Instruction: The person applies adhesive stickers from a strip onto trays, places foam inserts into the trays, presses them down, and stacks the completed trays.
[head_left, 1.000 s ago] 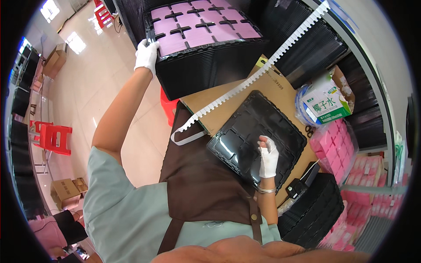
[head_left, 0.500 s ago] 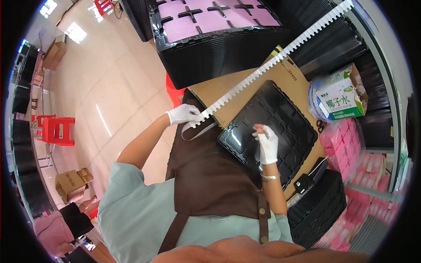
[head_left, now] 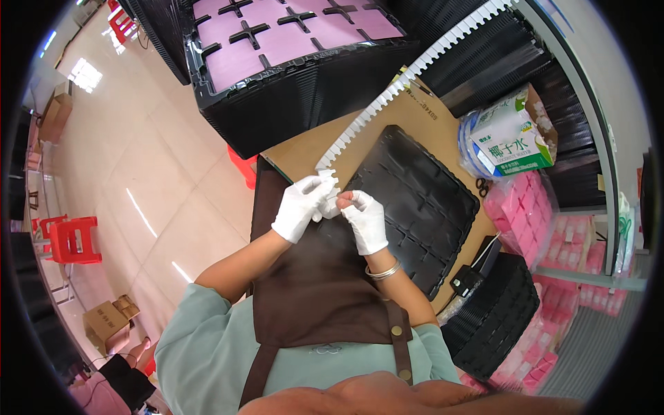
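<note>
A long white strip with a toothed edge (head_left: 387, 95) runs from my hands up to the far right, with a sharp bend close to its near end. My left hand (head_left: 299, 207), in a white glove, is closed around that near end. Beside it my right hand (head_left: 365, 223), also gloved with bare fingertips, pinches at the strip's end; the exact grip is partly hidden by the fingers. Just right of the hands a black moulded plastic tray (head_left: 415, 200) lies on a cardboard sheet (head_left: 297, 151).
A tall stack of black trays (head_left: 304, 104) with a pink sheet (head_left: 232, 52) on top stands at the back. To the right are a white-green carton (head_left: 508, 142), scissors (head_left: 482, 187), pink packaged pieces (head_left: 519, 211) and more black trays (head_left: 491, 311). A red stool (head_left: 72, 240) stands left.
My right hand has moved left from above the black tray to the strip's near end. My left hand has shifted right and nearer, and the strip now bends there. The view has turned slightly.
</note>
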Demonstrator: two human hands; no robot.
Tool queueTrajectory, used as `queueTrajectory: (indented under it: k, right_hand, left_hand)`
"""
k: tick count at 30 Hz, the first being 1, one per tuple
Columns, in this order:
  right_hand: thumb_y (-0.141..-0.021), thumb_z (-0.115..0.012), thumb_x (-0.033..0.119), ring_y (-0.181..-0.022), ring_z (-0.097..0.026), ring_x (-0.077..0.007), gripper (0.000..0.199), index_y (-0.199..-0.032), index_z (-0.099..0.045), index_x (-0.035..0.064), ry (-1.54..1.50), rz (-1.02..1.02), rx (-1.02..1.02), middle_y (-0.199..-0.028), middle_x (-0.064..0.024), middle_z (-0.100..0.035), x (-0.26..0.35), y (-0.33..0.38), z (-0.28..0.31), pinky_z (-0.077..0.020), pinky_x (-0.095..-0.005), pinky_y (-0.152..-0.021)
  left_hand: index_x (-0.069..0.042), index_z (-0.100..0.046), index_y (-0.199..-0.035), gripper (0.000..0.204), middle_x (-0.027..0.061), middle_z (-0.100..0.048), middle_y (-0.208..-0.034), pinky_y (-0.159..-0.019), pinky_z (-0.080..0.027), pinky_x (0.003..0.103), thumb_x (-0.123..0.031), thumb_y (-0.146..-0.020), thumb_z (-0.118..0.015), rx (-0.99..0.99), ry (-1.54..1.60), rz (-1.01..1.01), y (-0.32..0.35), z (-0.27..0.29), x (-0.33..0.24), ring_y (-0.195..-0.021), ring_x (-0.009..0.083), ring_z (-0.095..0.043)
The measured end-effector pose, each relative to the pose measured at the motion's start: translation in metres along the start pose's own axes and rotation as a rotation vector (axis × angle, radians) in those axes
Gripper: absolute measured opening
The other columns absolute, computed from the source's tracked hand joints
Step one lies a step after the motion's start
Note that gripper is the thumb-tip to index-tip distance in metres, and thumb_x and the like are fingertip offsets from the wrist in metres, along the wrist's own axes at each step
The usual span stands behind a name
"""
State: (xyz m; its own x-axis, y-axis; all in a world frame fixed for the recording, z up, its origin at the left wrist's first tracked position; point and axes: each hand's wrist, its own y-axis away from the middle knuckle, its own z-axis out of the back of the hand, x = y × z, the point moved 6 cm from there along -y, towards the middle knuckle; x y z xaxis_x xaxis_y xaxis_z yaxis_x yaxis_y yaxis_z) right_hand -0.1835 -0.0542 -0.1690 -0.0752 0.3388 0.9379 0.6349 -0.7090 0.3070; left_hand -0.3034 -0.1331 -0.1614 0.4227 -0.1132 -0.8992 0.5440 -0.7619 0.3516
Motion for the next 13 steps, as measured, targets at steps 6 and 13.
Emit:
queueTrajectory:
  k: [6,13]
  right_hand:
    - [-0.08,-0.064,0.007,-0.071,-0.053,-0.0134,0.007,-0.082,-0.059,0.0035,0.441,0.384,-0.05,-0.078,-0.0032,-0.055,0.023,0.005,0.011,-0.0433,-0.0253,-0.064]
    - [-0.076,-0.065,0.007,-0.081,-0.056,-0.0232,0.008,-0.077,-0.058,0.0028,0.738,0.57,-0.092,-0.087,-0.0094,-0.056,0.06,-0.054,0.065,-0.0476,-0.0319,-0.075]
  left_hand:
    - [-0.004,-0.06,-0.108,0.025,-0.0022,-0.059,-0.081,-0.045,-0.032,0.017,-0.02,-0.089,-0.06,0.072,0.349,0.283,-0.027,-0.013,0.032,-0.056,0.0026,-0.045]
    - [-0.004,-0.058,-0.11,0.028,-0.0011,-0.058,-0.08,-0.041,-0.03,0.016,-0.022,-0.089,-0.061,-0.067,0.202,0.202,-0.055,0.008,0.047,-0.056,0.0028,-0.045]
